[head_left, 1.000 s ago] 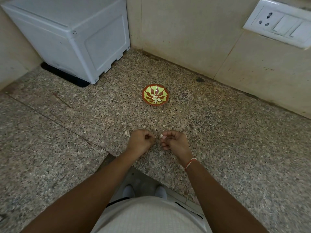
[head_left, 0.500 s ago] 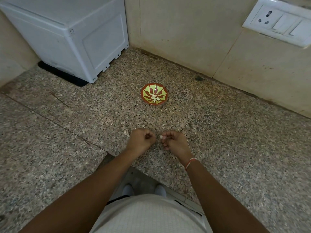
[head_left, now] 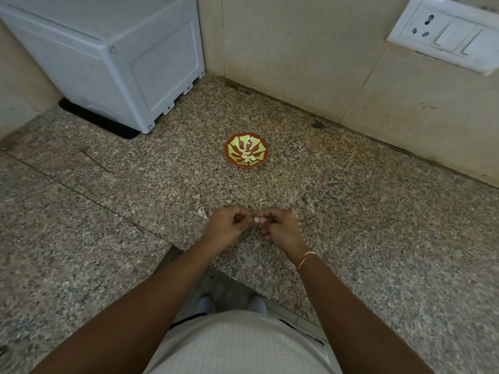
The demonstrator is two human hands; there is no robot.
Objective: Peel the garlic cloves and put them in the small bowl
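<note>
Peeling mid-way: both hands [head_left: 256,225] pinch one garlic clove [head_left: 256,220]; few peeled cloves [head_left: 248,157] already in small bowl [head_left: 235,160], far side of worktop [head_left: 378,211].

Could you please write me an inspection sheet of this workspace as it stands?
Surface: speckled granite counter, set in a wall corner.
Job's things: small bowl holds a few peeled cloves; one garlic clove at the fingertips.
Clutter: a papery peel scrap beside the left hand.
Grips: right hand pinches the clove; left hand curled at its tip, contact unclear.
Cables: nothing seen.
Surroundings: white appliance, wall socket panel.
</note>
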